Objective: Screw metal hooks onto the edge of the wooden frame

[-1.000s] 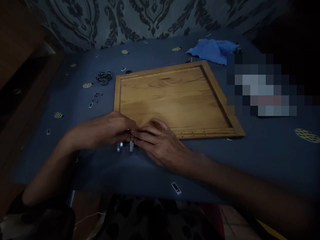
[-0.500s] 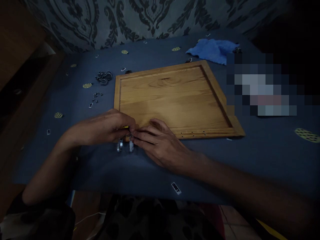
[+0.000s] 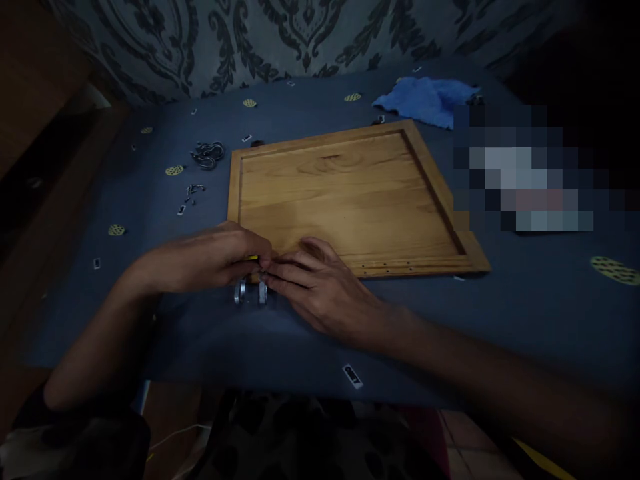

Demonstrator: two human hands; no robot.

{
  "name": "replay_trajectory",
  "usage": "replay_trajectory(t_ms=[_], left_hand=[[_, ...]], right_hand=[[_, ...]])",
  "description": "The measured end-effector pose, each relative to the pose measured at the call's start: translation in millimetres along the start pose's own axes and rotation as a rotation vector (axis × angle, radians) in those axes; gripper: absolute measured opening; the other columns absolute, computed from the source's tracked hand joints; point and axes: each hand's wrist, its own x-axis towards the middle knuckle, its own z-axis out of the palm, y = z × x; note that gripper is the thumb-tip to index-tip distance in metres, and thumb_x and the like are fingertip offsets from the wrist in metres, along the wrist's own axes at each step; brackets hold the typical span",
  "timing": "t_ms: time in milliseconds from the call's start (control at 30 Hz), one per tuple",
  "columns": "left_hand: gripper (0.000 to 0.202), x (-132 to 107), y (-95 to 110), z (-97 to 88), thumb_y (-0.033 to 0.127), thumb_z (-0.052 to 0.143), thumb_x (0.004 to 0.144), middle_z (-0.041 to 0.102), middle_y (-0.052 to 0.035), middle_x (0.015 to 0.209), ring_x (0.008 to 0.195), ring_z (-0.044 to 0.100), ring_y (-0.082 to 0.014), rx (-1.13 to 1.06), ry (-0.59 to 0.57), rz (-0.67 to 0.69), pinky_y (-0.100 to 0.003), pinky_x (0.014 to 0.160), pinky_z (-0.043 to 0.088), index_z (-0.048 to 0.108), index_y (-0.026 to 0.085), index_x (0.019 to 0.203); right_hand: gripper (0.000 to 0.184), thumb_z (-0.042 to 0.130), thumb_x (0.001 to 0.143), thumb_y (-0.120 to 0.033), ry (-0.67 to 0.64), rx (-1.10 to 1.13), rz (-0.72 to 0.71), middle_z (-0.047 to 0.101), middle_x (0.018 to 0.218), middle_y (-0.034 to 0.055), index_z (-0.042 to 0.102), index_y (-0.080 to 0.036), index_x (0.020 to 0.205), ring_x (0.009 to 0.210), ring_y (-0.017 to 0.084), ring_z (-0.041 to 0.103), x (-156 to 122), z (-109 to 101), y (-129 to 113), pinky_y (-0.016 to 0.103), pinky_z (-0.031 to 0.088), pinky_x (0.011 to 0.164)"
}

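Observation:
A framed wooden panel (image 3: 330, 200) lies flat, with small dark holes along its near edge. At its near left corner, a double metal hook (image 3: 263, 292) sticks out past the frame toward me. My left hand (image 3: 225, 257) is closed there, its fingers around a thin yellow tool (image 3: 253, 257) that is mostly hidden; its kind does not show. My right hand (image 3: 320, 287) rests over the panel's near edge. Its thumb side and fingertips press together at the base of the hook, while the other fingers lie curved on the wood.
Left of the panel lie a pile of metal hooks (image 3: 207, 155) and several small screws (image 3: 193, 192). A blue cloth (image 3: 425, 100) is crumpled at the back right. A patterned blue cover (image 3: 400, 347) spreads over the table. Part of the right side is blurred out.
Both hands stay at the panel's corner. My left hand has shifted very slightly, and a bit more of the yellow tool shows.

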Motion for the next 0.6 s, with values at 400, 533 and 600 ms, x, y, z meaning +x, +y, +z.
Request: replay_trajectory(t_ms=[400, 533, 600], left_hand=[[0.014, 2.3, -0.9, 1.4, 0.022, 0.051, 0.095, 0.07, 0.0015, 0.084, 0.077, 0.062, -0.0101, 0.007, 0.013, 0.005, -0.019, 0.071, 0.042, 0.065, 0.018, 0.092], [0.015, 3.5, -1.5, 1.4, 0.02, 0.051, 0.094, 0.068, 0.0022, 0.079, 0.073, 0.061, -0.0091, -0.009, -0.016, 0.019, -0.018, 0.068, 0.041, 0.063, 0.017, 0.086], [0.013, 3.5, -3.2, 2.0, 0.021, 0.051, 0.094, 0.067, 0.0026, 0.077, 0.07, 0.059, -0.0088, -0.016, -0.014, 0.014, -0.018, 0.066, 0.04, 0.062, 0.017, 0.088]], right_hand=[[0.03, 0.047, 0.099, -0.011, 0.055, -0.009, -0.015, 0.072, 0.121, 0.0089, 0.065, -0.017, 0.122, 0.113, 0.026, 0.06, 0.2, 1.1, -0.2, 0.053, 0.038, 0.103], [0.03, 0.047, 0.099, -0.011, 0.054, -0.013, -0.009, 0.071, 0.122, 0.0094, 0.065, -0.017, 0.122, 0.114, 0.026, 0.06, 0.1, 0.9, -0.5, 0.053, 0.038, 0.103], [0.031, 0.046, 0.1, -0.012, 0.042, -0.017, -0.004, 0.071, 0.122, 0.0096, 0.065, -0.016, 0.123, 0.113, 0.026, 0.06, 0.1, 0.6, -0.6, 0.053, 0.039, 0.103]])
